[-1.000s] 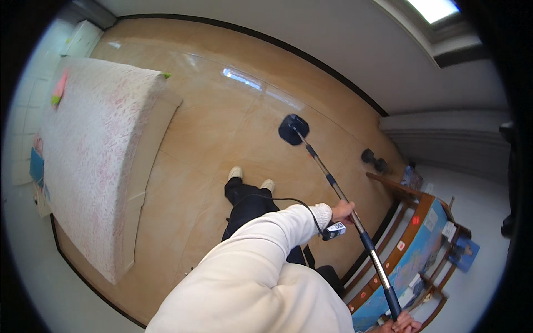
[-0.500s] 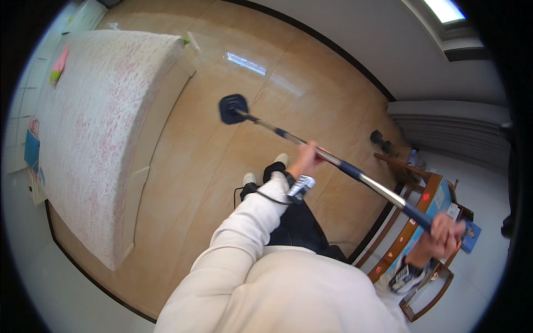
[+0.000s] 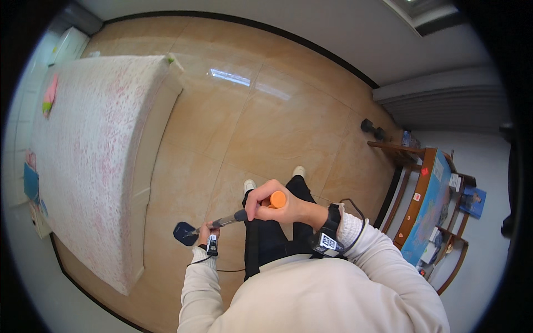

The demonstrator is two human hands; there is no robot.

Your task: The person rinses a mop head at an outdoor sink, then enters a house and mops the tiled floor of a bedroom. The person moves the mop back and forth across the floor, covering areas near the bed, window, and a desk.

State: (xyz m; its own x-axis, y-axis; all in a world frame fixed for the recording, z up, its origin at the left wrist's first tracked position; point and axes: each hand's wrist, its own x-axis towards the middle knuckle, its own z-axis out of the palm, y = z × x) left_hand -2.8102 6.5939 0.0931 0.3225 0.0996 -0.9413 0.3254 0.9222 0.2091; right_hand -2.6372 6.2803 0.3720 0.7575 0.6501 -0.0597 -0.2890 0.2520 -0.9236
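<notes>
A long-handled mop [image 3: 227, 220] slants down in front of me, its dark blue, rounded-square head [image 3: 184, 233] low by the bed's side. Around the upper end of the pole my right hand [image 3: 297, 210] is closed, with the round orange end cap [image 3: 277, 199] showing between thumb and fingers. Lower on the grey shaft, close to the head in this view, my left hand [image 3: 206, 230] is wrapped round it. Whether the head presses on the tiles is hard to make out.
A bed [image 3: 100, 150] with a pink-and-white cover stands on the left. To the right are a wooden desk [image 3: 425, 200] with a blue top, a dumbbell [image 3: 372, 129] and a grey curtain [image 3: 444, 100]. Glossy tan tiles [image 3: 277, 127] cover the floor.
The mop head has swung from ahead of my feet back toward me, beside the bed. My right hand has come from the far right to the middle; my left hand has moved left and nearer.
</notes>
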